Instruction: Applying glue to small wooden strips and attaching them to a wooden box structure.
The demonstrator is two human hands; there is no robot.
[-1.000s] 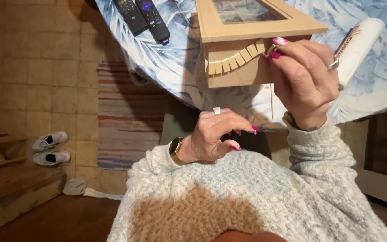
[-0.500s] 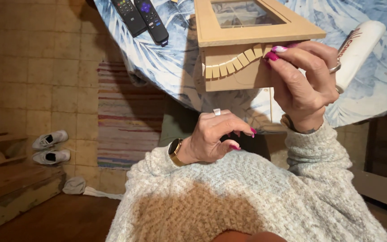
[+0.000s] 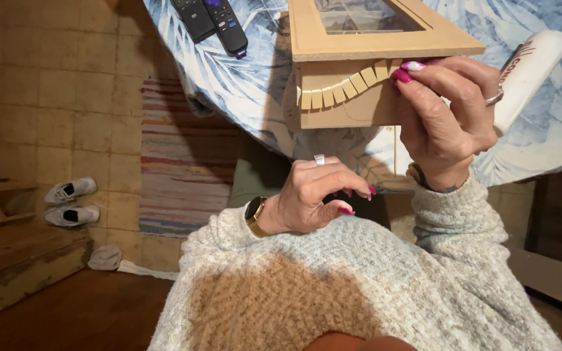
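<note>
The right hand (image 3: 447,120) is raised, wrist bent, fingertips (image 3: 406,71) pinched together at the top. The left hand (image 3: 317,195) rests low against the body, fingers curled loosely inward, thumb tucked beneath them

Right hand (image 3: 447,123) slightly lower on box (image 3: 359,71)

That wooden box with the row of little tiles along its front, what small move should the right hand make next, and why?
Probably press the last tile flat. The right hand has its fingers at the right end of the row of small tiles on the wooden box, where the row climbs to the lid; the left hand rests in the lap.
</note>
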